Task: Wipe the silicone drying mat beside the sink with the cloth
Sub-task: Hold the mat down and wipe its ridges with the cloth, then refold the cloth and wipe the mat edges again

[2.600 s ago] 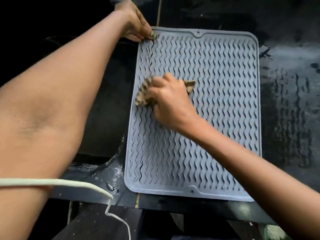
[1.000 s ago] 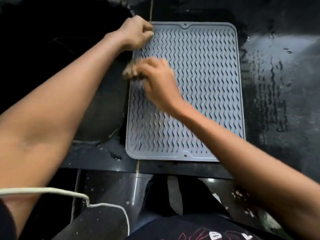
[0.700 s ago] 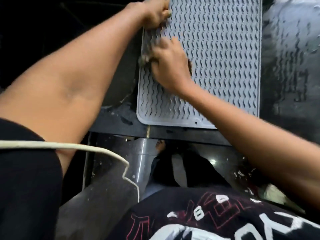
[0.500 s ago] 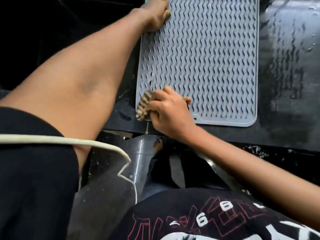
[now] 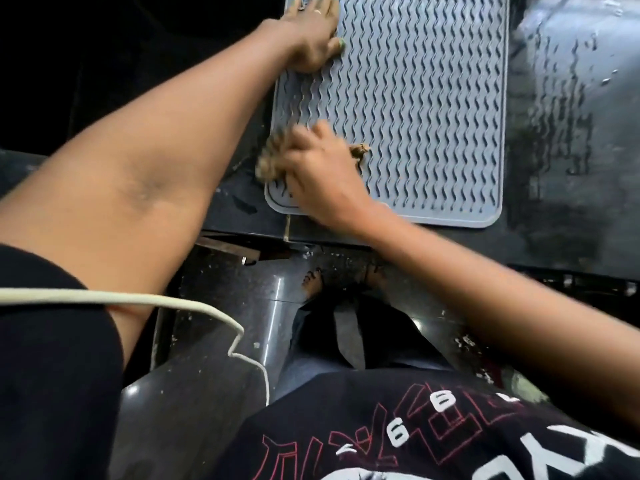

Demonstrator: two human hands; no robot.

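Head view: grey mat [image 5: 415,98] on a wet black counter [image 5: 568,133].
Right hand [image 5: 322,178] grips the cloth [image 5: 273,161] at the near-left corner; left hand [image 5: 311,32] presses flat, fingers straight.

Mat [image 5: 426,109]: grey silicone, matt, soft-looking, w/ raised wavy ribs all over and a smooth flat rim. Cloth [image 5: 273,161]: brownish woven fabric, rough and bunched, blurred so weave not clear. Worktop [image 5: 568,140]: black, glossy, stone-like, wet streaks and droplets catching light. Floor [image 5: 214,348] below: dark, polished, shiny w/ pale specks. Cable [image 5: 138,301]: cream, smooth plastic-looking sheath. Shirt [image 5: 398,427]: black matt cloth w/ red and white print. Ring [image 5: 317,11] on left hand: pale, prob. metal, too small to tell.
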